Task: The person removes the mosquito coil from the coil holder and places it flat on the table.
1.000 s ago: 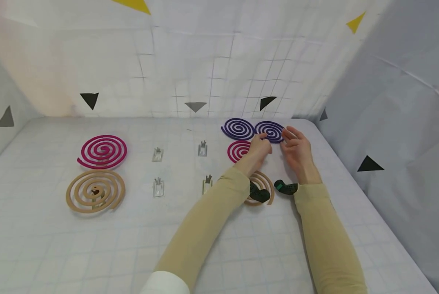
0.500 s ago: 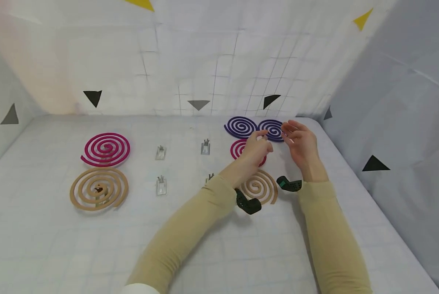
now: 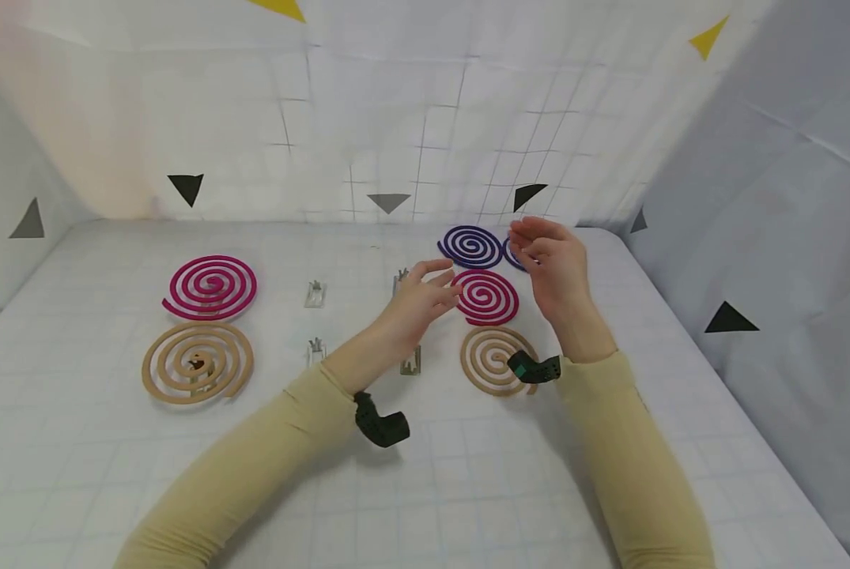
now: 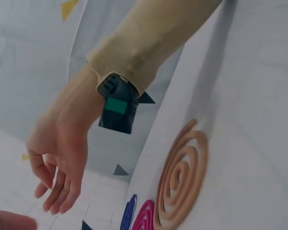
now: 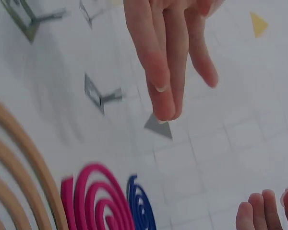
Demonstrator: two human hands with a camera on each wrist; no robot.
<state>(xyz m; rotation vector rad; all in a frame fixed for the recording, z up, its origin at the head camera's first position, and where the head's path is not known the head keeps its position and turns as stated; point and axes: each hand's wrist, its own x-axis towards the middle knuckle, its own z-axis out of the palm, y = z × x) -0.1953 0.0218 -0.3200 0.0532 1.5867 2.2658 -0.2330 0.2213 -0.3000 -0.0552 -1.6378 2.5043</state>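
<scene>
In the head view my left hand [image 3: 413, 308] hovers above the table with relaxed, slightly bent fingers, holding nothing. Its fingertips reach the near edge of a magenta mosquito coil [image 3: 483, 296] in sight; contact is not visible. My right hand [image 3: 556, 265] is raised, fingers loosely bent and without anything in them, partly hiding a blue coil [image 3: 511, 253]. Another blue coil [image 3: 470, 246] lies beside it. A tan coil [image 3: 492, 359] lies closer to me, below the right wrist. Small metal coil stands [image 3: 410, 362] are partly behind my left hand and forearm.
At the left a magenta coil [image 3: 211, 287] and a tan coil [image 3: 197, 362] sit raised on stands. More small stands [image 3: 315, 295] stand in the middle of the white table [image 3: 467, 490]. White sheets with triangle markers [image 3: 731, 318] wall in the back and sides.
My left hand has moved left, away from the coils at the right, uncovering the magenta and tan ones. The right hand has shifted slightly left and up, now covering part of a blue coil.
</scene>
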